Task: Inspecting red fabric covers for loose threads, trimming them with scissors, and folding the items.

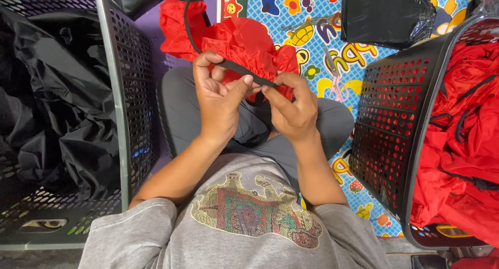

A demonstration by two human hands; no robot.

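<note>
Left hand (pixel 217 100) and right hand (pixel 292 107) meet at centre over lap. Black strap (pixel 244 71) runs between them, pinched under left thumb and forefinger, far end nipped by right fingertips (pixel 267 89). Red fabric (pixel 234 40) bunched at 12 o'clock just beyond fingers, strap attached. Black basket (pixel 392 128) with red cloth at 3 o'clock; black crate (pixel 122 118) with black cloth at 9 o'clock. Scissors (pixel 332 74) on colourful mat (pixel 312 19) at 1 o'clock.

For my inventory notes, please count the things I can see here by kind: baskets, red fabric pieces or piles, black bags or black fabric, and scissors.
Black perforated baskets: 2 (left basket, right basket)
Red fabric: 2 (red fabric piece held with its black strap by the left hand and right hand; red pile)
Black fabric or bags: 2 (black fabric, black bag)
Scissors: 1
Total: 7
</note>
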